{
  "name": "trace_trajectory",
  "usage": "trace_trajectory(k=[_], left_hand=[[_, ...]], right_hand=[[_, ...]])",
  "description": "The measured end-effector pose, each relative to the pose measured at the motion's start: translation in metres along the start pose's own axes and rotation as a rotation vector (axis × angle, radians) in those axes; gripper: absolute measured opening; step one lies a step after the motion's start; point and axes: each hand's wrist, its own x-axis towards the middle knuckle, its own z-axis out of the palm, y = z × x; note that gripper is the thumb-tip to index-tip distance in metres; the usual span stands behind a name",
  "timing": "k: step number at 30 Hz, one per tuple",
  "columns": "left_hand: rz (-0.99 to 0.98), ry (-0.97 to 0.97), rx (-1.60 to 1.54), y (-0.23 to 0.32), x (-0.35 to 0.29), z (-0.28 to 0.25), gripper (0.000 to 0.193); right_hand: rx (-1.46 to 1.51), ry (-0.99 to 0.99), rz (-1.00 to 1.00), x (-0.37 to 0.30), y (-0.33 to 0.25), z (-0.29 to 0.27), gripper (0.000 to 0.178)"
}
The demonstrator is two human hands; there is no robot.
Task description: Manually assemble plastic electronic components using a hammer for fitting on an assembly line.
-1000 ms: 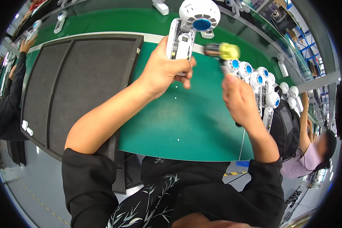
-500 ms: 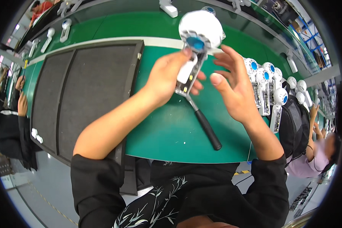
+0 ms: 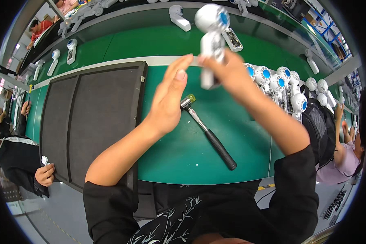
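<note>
My right hand [image 3: 232, 73] is closed round the handle of a white round-headed device [image 3: 210, 19], lifted above the far side of the green bench. The device's head has a blue centre, and its handle is blurred by motion. Just left of it, my left hand [image 3: 167, 99] is empty, its fingers stretched out and apart from the device. Between my forearms a mallet [image 3: 219, 149] lies on the bench top, with a black grip, a metal shaft and a yellowish-green face on its head.
Several similar white devices [image 3: 278, 83] stand clustered at the right, beside a black backpack [image 3: 319, 126]. A dark divided tray [image 3: 103, 101] covers the left side, where another person's hand [image 3: 45, 175] is at its edge. Beyond the bench runs a green belt [image 3: 130, 42] carrying more devices.
The device has passed from my left hand to my right and moved up. My left hand has opened. The mallet's head has come into sight. A co-worker's hand has reached the tray's edge.
</note>
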Motion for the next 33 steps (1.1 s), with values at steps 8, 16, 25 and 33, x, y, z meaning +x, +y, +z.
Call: trace_trajectory(k=[8,16,25,33], left_hand=[[0.523,-0.105,-0.025,0.126,-0.024,-0.045,0.018],[0.827,0.065,-0.189,0.144,-0.061,-0.024,0.014],[0.992,0.248,-0.499,0.188,-0.008,-0.069,0.015],[0.916,0.446,-0.758,0.214,-0.007,-0.1,0.015]], right_hand=[[-1.132,-0.073,0.045,0.192,0.124,-0.261,0.065],[-1.508,0.391,0.018,0.171,0.112,-0.186,0.058],[-0.679,-0.004,-1.023,0.163,-0.032,0.141,0.023],[-0.236,-0.916,-1.148,0.015,-0.063,0.484,0.028]])
